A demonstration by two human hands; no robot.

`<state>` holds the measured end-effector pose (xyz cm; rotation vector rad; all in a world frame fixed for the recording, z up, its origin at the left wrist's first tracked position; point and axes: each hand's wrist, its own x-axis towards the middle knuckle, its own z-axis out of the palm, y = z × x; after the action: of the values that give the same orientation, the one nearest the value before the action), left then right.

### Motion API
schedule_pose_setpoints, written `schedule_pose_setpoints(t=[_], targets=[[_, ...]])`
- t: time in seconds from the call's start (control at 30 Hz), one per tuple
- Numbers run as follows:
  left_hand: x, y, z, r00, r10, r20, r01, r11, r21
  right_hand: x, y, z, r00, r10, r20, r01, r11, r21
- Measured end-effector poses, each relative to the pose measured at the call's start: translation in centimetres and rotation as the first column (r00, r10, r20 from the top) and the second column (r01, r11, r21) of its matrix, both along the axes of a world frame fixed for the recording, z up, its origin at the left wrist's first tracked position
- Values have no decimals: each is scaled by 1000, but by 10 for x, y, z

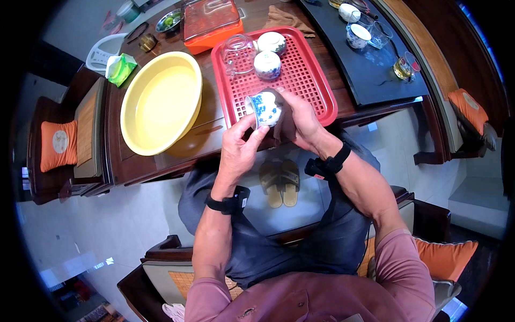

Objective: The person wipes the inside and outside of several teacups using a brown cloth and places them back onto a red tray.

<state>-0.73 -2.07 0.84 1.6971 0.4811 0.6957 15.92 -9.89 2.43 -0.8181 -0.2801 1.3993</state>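
Observation:
My left hand (240, 147) grips the rim of a blue-and-white porcelain cup (266, 109), which lies tilted on its side with its mouth to the left. Against the cup's base, my right hand (303, 116) holds a dark brown cloth (285, 122). Both hands are over the near edge of a red perforated plastic tray (328, 94). On the tray, beyond the cup, sit a second blue-and-white cup (267, 65), another white porcelain vessel (272, 42) and a clear glass vessel (238, 54).
A yellow plastic basin (189, 116) of water stands left on the wooden table (201, 139). Behind are an orange box (213, 38), a green-and-white packet (120, 68) and a brown cloth (285, 21). At right, a black tea tray (376, 78) carries cups and glasses.

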Motion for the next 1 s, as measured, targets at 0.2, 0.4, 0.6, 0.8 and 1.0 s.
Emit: schedule_pose_setpoints(t=[0.2,0.4,0.6,0.8,1.0], targets=[[2,5,2,994,87,61,-53,907,-418,-12,-2,-10,452,-301,840,60,950,308],[-3,-6,6,996,-63,-64,52,986,-160,-1,3,-5,864,-117,490,93,993,74],[-1,-3,3,993,2,-115,6,998,68,-7,5,-16,455,-264,850,108,964,242],[1,0,-9,996,36,-79,-46,991,-128,-26,0,-10,11,-467,884,47,883,466],[-2,-5,4,995,43,-85,-23,974,223,-25,3,-7,407,-405,819,198,914,354]])
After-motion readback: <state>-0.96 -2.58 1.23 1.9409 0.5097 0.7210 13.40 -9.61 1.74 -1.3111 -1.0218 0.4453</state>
